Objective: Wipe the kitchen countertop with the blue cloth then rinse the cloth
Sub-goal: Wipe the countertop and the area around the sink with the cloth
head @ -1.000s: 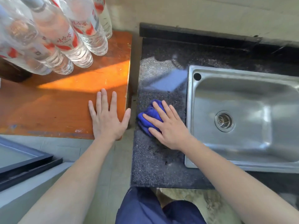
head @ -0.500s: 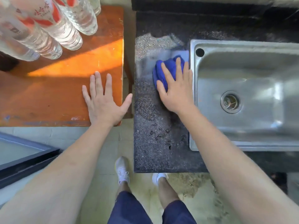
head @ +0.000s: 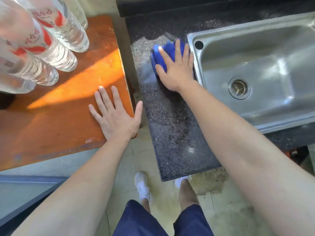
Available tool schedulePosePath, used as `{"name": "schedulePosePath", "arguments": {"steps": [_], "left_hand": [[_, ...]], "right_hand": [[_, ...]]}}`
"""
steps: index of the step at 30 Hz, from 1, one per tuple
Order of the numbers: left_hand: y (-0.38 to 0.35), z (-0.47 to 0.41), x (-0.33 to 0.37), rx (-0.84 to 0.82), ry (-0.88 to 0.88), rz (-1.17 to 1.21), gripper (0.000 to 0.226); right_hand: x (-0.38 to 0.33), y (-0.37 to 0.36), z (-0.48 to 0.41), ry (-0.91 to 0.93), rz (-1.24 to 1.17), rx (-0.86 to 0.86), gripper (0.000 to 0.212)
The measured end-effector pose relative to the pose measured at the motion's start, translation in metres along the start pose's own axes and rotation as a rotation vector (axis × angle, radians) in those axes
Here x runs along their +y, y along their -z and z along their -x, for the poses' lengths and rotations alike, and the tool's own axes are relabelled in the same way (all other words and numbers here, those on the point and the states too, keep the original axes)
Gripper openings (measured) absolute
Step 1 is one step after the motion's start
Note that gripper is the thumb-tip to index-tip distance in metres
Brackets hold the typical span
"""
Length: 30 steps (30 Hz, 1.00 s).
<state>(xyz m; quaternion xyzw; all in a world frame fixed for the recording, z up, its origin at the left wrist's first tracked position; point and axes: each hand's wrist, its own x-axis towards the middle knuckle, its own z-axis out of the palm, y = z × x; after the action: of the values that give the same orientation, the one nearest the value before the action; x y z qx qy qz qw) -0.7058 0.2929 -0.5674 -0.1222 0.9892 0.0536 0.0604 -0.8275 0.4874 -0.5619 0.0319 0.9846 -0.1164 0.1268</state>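
Observation:
A bunched blue cloth [head: 168,50] lies on the dark speckled countertop [head: 170,133], close to the left rim of the steel sink [head: 255,65]. My right hand [head: 175,68] presses flat on the cloth, fingers spread over it and pointing away from me. A wet streak shows on the counter just left of the cloth. My left hand [head: 114,114] rests flat and empty on the orange wooden table [head: 59,116], its thumb reaching over the table's right edge.
Several clear plastic water bottles [head: 51,40] with red labels stand at the table's far left. A narrow gap separates table and counter. The sink drain [head: 239,87] sits mid-basin. My legs and white shoes [head: 142,184] are on the tiled floor below.
My right hand has pushed the cloth from the counter's middle to its far part beside the sink rim. The left hand stays flat on the table.

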Motion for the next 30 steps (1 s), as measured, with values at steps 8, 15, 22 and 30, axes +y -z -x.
{"name": "schedulePosePath", "arguments": {"steps": [8,15,22,30], "left_hand": [[-0.001,0.000,-0.002,-0.021,-0.002,0.005,0.085],[-0.002,0.000,-0.003,-0.007,-0.004,0.004,0.085],[-0.004,-0.001,-0.005,0.005,-0.008,0.013,0.083],[-0.005,0.002,-0.007,0.011,-0.032,0.035,0.098]], "right_hand": [[0.012,-0.049,0.183,0.294,-0.002,0.043,0.057],[0.030,-0.041,0.134,0.327,0.064,0.046,0.053],[-0.016,-0.050,0.121,0.201,0.013,0.113,0.055],[0.058,-0.074,0.284,0.429,0.024,0.031,0.051]]}}
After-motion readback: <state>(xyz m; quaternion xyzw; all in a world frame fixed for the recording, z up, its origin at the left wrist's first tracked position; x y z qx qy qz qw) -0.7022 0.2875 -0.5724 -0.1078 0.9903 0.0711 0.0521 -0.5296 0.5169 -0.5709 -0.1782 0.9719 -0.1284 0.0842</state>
